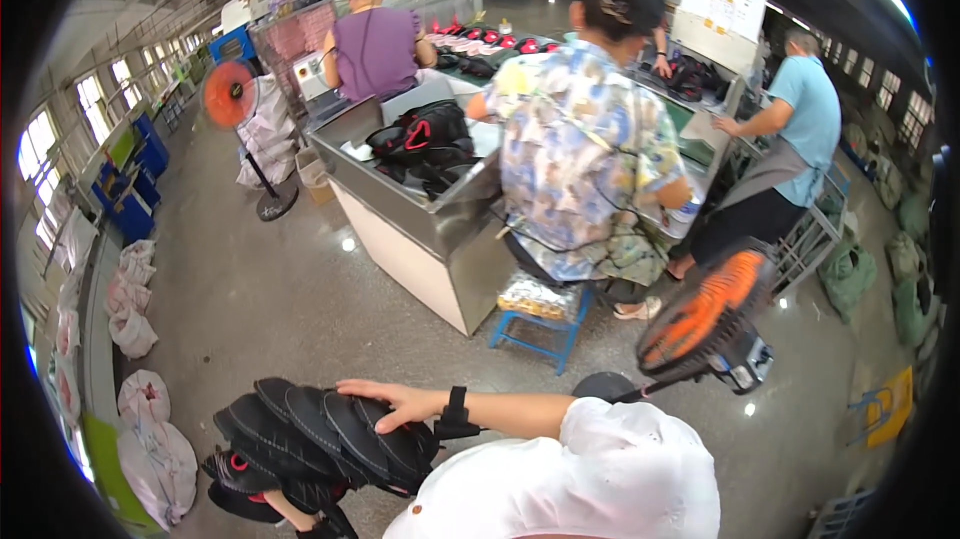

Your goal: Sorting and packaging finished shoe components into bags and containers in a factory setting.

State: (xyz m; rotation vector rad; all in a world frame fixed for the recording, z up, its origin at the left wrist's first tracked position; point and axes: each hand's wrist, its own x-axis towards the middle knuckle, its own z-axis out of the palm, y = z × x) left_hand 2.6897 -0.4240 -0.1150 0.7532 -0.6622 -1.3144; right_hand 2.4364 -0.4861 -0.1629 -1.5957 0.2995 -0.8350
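A thick, overlapping stack of black shoe uppers [300, 429] with pale stitching and some red trim is held in front of me, above the floor. My right hand [395, 402] lies over its top right part, thumb spread from the fingers and bent around the uppers. A black strap [457, 415] circles that wrist. Under the lower left of the stack, only a small part of my left hand [288, 510] shows, beside another black strap [328, 523]. It bears the stack from below; its fingers are mostly hidden.
Ahead stands a metal-edged bin [395, 209] with black shoe parts [428, 139]. A person in a patterned shirt [590, 159] sits beside it on a blue stool [545, 324]. Orange fans [710, 309] stand at right and far left; white sacks [155, 449] line the left side.
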